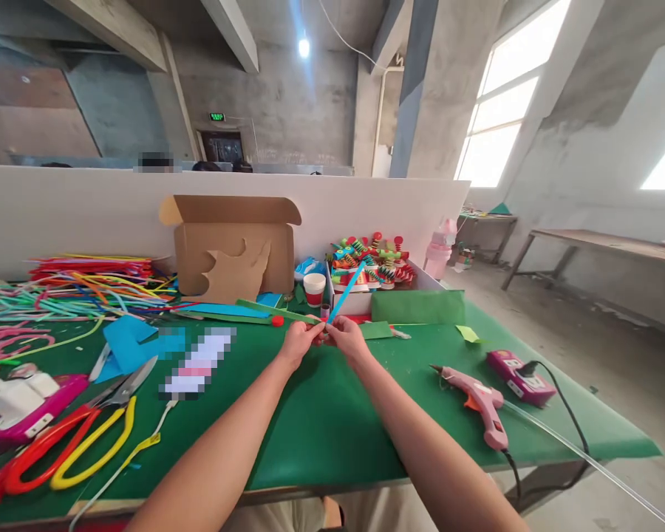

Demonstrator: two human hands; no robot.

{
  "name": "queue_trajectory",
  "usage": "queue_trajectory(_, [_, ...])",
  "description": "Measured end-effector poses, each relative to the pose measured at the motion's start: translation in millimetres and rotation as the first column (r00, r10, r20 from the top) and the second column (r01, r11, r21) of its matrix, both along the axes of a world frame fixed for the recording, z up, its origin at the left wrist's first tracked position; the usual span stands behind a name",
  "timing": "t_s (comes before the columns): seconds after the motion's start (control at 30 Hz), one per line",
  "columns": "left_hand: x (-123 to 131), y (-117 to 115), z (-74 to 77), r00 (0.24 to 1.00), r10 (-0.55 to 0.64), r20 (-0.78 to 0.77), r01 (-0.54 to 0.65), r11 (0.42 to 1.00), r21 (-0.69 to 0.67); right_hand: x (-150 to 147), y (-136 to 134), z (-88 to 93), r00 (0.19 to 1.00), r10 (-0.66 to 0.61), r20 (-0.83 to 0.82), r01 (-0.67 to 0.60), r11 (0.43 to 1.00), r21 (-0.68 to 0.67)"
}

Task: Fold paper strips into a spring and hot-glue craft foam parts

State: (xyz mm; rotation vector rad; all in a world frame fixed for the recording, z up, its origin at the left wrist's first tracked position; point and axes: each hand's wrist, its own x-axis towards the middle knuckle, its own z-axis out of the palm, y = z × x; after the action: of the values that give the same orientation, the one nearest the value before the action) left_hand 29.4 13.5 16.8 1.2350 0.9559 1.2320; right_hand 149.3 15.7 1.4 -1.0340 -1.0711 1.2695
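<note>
Blue and narrow, a strip [348, 290] is slanting up from the fingertips of the right hand [346, 340], whose thumb and fingers are pinching it near its lower end. The left hand [298, 343] is closing its fingertips on the end of a green strip [271, 310], which is stretching away to the left. Both hands are meeting just above the far half of the green table [321, 428], and the two strips are coming together at the fingertips; whether their ends are touching, I cannot tell, since the fingers are covering them.

Behind the hands, a paper cup [314, 290] is standing upright beside a white box [352, 303] that is holding a heap of colourful small figures [374, 262]. An opened cardboard box [280, 258] is leaning up to the left of the cup. On the right side, a pink glue gun [479, 405] is lying on its side near a magenta power strip [521, 378], and a pink bottle [439, 253] is standing farther back. To the left, scissors [130, 386] with red and yellow handles are resting near blue pieces [130, 343], while bundles of coloured stems [105, 279] are spreading behind them
</note>
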Motion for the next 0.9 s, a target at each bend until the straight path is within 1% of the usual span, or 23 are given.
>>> queue_trajectory(0.07, [-5.3,2.1,-3.9,1.000,0.001,0.021,-0.001,1.000,-0.013,-6.5,3.7,-4.2,1.000,-0.025,-0.003,0.025,1.000,-0.001])
queue_trajectory(0.13, [-9.6,4.4,-6.6,0.999,0.023,0.024,-0.022,0.999,-0.030,-11.0,7.0,-7.9,0.998,-0.049,-0.031,0.051,0.997,0.059])
queue_trajectory(0.23, [-12.3,7.7,-8.4,0.998,0.053,0.031,-0.051,0.998,-0.046,-12.1,10.9,-10.4,1.000,-0.024,-0.015,0.027,0.986,0.162])
queue_trajectory(0.33, [-11.2,9.9,-8.3,0.994,0.072,0.078,-0.069,0.997,-0.043,-9.8,13.5,-9.6,0.999,0.016,-0.038,-0.008,0.979,0.203])
queue_trajectory(0.47, [-7.9,10.0,-8.3,0.990,0.085,0.112,-0.080,0.996,-0.044,-7.0,14.0,-8.1,0.995,0.014,-0.099,0.004,0.985,0.172])
queue_trajectory(0.6, [-7.4,8.2,-10.1,0.992,0.058,0.113,-0.054,0.998,-0.041,-5.4,11.3,-6.6,0.994,0.005,-0.112,0.009,0.992,0.123])
queue_trajectory(0.67, [-8.5,8.0,-11.1,0.993,0.061,0.105,-0.058,0.998,-0.030,-5.5,9.0,-5.4,0.993,0.002,-0.119,0.011,0.994,0.112])
queue_trajectory(0.77, [-10.3,8.8,-11.9,0.994,0.084,0.074,-0.082,0.996,-0.026,-6.4,5.5,-3.5,0.994,0.001,-0.111,0.011,0.994,0.110])
queue_trajectory(0.9, [-10.5,9.8,-11.9,0.992,0.115,0.046,-0.112,0.992,-0.055,-5.8,3.7,-1.9,0.997,-0.016,-0.069,0.024,0.994,0.110])
